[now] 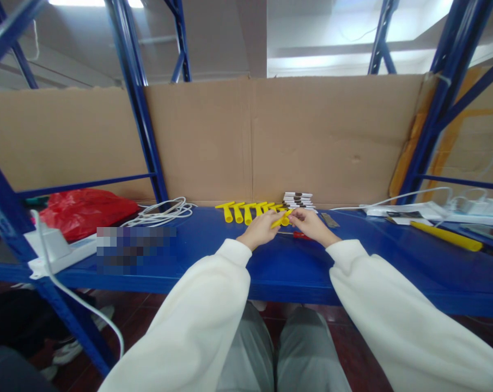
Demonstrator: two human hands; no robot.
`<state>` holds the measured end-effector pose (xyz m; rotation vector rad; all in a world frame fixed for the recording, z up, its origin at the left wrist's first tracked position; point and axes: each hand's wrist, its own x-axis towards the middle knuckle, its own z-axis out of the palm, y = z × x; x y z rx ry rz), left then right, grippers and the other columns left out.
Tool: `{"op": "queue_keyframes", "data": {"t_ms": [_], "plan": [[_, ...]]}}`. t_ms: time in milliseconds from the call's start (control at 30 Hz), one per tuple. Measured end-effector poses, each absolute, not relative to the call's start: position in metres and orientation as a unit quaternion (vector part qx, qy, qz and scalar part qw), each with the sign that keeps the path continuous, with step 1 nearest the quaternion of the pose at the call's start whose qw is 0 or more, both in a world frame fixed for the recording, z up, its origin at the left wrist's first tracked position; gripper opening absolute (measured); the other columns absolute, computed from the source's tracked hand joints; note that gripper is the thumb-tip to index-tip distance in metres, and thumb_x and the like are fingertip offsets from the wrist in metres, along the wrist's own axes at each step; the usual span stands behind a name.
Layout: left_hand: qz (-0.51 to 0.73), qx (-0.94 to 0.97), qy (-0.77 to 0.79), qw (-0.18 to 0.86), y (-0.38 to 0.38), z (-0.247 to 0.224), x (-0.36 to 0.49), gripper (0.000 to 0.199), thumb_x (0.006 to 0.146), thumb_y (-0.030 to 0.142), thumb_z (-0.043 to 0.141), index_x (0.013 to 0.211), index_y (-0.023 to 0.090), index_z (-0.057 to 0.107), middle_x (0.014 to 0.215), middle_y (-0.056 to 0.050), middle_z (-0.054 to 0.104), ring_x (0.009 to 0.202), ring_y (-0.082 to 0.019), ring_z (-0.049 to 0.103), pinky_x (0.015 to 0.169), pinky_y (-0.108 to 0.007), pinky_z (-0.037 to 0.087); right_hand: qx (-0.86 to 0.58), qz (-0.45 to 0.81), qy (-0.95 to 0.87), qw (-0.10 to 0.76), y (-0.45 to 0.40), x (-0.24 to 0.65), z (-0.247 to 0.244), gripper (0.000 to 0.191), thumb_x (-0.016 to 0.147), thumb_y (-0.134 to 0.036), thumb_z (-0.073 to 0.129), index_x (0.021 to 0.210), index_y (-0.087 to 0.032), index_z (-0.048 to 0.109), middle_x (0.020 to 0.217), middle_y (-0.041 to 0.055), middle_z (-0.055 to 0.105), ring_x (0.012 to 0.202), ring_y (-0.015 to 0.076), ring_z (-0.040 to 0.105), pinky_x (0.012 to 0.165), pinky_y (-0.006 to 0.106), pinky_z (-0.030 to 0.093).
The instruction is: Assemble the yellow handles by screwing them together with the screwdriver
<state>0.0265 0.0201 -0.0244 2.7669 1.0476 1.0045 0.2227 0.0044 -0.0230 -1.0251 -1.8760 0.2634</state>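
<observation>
Both hands meet over the blue shelf and work on one yellow plastic T-shaped tool [282,219]. My left hand [259,231] is closed around its left part. My right hand [310,224] has its fingers pinched at the tool's right end; whether a smaller piece is between those fingertips is too small to tell. Just behind the hands, several like yellow T-shaped tools [248,214] lie in a row with their round handle ends toward me. A screwdriver with a red handle [301,235] lies under the hands. Behind them is a stack of small white-and-brown packets [298,200].
Right of my right hand lies a small flat grey piece [330,220]. Farther right are a long yellow object [446,236] and white power strips with cables. To the left are a red plastic bag [89,211], coiled white cable [162,212] and a blurred-out patch. Cardboard [201,141] closes the back.
</observation>
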Motion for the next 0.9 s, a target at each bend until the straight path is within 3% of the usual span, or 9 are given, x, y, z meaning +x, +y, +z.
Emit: {"op": "queue_keyframes", "data": {"t_ms": [333,733,900], "plan": [[0.35,0.88,0.319,0.027,0.024,-0.025,0.028,0.045,0.087,0.02,0.061,0.131,0.025,0.064,0.132,-0.007,0.067,0.124,-0.023,0.06,0.111,-0.041,0.043,-0.407,0.097,-0.77,0.482,0.003,0.223,-0.021,0.03,0.083,-0.046,0.057,0.072,-0.019,0.062,0.066,0.0033,0.066,0.061,0.0157,0.059,0.063,0.03,0.051],[0.406,0.844,0.346,0.059,0.029,-0.024,0.027,0.049,0.08,0.012,0.067,0.127,0.023,0.068,0.133,-0.007,0.066,0.127,-0.025,0.059,0.113,-0.044,0.04,-0.404,0.083,-0.775,0.479,0.003,0.223,-0.022,0.03,0.084,-0.046,0.057,0.075,-0.018,0.064,0.071,0.0048,0.068,0.065,0.0166,0.06,0.064,0.03,0.05],[0.465,0.785,0.398,0.098,0.035,-0.021,0.017,0.05,0.078,0.013,0.068,0.128,0.018,0.068,0.131,-0.01,0.067,0.12,-0.027,0.063,0.107,-0.044,0.046,-0.418,0.061,-0.775,0.47,0.011,0.229,-0.024,0.031,0.084,-0.046,0.056,0.077,-0.018,0.068,0.074,0.0055,0.07,0.066,0.0177,0.061,0.064,0.03,0.05]]}}
